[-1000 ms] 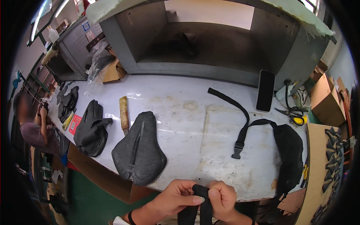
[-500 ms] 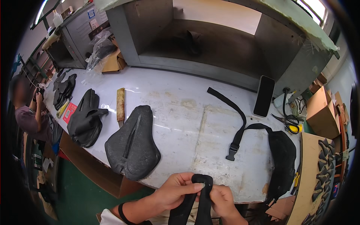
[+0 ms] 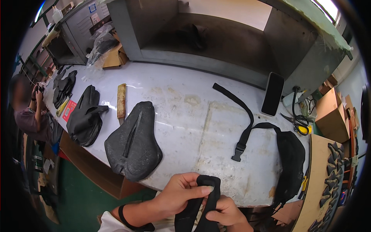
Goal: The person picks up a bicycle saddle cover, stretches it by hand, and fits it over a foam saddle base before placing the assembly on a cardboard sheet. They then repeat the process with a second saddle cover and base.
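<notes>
The left hand (image 3: 176,193) pinches the folded black strip (image 3: 209,181), thumb on top, at the near edge of the worktop (image 3: 179,150). The right hand (image 3: 228,213) is closed on the strip lower down, partly hidden behind it. The strip's lower ends are cut off.

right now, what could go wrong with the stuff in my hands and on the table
The left hand pinches the strip near its fold while the right hand holds it lower, so the fold might slip if the left one loosens.

The pad reaches the near edge of the table; a bump could knock it off.

The phone seems propped against the cabinet, so a knock might topple it.
</notes>
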Motion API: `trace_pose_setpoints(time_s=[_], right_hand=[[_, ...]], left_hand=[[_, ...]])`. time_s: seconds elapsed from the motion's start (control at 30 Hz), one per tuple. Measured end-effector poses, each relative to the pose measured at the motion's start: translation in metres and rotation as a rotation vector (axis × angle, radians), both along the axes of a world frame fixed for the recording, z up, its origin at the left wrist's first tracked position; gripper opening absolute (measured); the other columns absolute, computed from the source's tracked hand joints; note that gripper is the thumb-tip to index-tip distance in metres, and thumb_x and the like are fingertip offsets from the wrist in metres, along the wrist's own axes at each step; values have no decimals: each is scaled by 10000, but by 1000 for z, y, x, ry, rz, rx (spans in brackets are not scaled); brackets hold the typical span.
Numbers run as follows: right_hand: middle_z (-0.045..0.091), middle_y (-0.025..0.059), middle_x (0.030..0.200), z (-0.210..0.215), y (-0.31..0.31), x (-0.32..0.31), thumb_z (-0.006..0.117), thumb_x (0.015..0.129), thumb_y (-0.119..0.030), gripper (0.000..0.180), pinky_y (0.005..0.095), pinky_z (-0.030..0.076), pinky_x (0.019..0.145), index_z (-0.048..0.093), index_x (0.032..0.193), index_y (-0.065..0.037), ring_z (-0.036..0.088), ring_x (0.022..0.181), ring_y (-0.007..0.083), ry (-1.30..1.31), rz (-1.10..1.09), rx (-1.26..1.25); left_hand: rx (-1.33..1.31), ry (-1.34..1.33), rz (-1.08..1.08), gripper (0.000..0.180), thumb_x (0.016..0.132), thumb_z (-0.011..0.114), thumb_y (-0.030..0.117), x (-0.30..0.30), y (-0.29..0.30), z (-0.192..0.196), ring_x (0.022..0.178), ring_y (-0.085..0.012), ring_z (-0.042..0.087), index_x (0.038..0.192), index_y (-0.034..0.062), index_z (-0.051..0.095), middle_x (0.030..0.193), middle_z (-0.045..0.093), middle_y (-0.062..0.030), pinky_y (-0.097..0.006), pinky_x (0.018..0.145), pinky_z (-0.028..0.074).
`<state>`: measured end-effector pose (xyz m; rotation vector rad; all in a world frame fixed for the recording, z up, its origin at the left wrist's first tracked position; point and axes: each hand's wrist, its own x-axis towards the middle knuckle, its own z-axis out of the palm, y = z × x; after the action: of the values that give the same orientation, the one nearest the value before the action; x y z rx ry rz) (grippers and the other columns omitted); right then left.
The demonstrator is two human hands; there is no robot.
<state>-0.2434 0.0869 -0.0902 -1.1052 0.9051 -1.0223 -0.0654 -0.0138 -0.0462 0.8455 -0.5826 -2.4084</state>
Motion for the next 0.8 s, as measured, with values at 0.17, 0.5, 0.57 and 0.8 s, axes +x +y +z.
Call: trace_pose_setpoints(time_s=[0.17, 0.5, 0.57, 0.8], right_hand=[[668, 108, 943, 31, -2, 8, 733, 811, -177, 285, 307, 458, 797, 680, 941, 71, 614, 872, 157, -236, -116, 326], [686, 76, 830, 18, -3, 4, 670, 876, -96, 162, 277, 469, 723, 671, 921, 59, 621, 801, 133, -338, 284, 243], [675, 57, 784, 14, -6, 2, 690, 861, -96, 167, 286, 464, 693, 669, 920, 59, 612, 759, 121, -314, 346, 156], [634, 13, 766, 12, 4, -9, 675, 881, -114, 173, 251, 402, 572, 659, 910, 56, 524, 686, 55, -234, 387, 223]], left_hand=[[52, 55, 23, 170, 890, 637, 29, 4, -2, -6, 769, -125, 638, 1046, -38, 627, 906, 677, -90, -255, 705, 526], [6, -25, 146, 139, 871, 661, 36, 3, -3, -7, 716, -140, 642, 997, -10, 626, 850, 678, -88, -281, 659, 531], [12, -44, 178, 149, 867, 664, 39, 5, -5, -6, 711, -152, 648, 1002, -10, 625, 848, 678, -92, -288, 644, 537], [-59, -40, 226, 163, 861, 658, 30, 9, -12, -11, 697, -173, 653, 1017, -4, 626, 848, 679, -108, -298, 634, 546]])
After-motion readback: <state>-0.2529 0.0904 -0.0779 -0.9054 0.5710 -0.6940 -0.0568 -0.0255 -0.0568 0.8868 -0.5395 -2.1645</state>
